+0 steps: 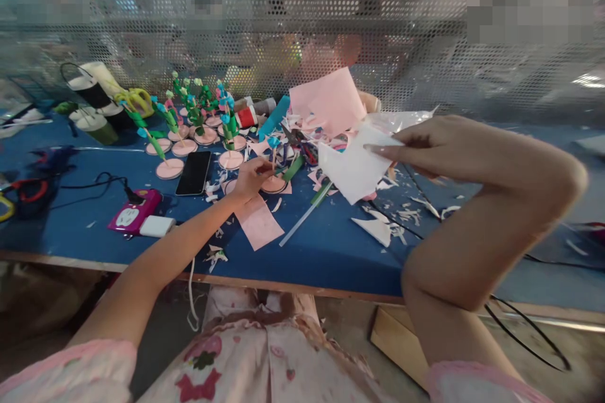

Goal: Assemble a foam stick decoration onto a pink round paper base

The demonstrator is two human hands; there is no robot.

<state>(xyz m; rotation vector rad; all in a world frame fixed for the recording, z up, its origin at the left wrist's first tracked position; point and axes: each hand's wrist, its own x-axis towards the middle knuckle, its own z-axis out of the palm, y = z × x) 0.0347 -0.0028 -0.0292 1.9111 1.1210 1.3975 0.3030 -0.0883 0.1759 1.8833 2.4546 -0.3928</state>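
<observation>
head view: left hand (pixel 250 177) fingers pinch small stick flower (pixel 273 167) upright on pink disc (pixel 274 185), mid-table (pixel 331 252); right hand (pixel 425 148) fingers hold white paper piece (pixel 352 170) aloft. judged step: assembly; next needs steady alignment

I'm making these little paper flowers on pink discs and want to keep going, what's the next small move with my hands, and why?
Probably bring the white paper piece in your right hand down toward the flower stick that your left hand is touching on its pink disc. The paper is raised well clear of the table, apart from that stick.
</observation>
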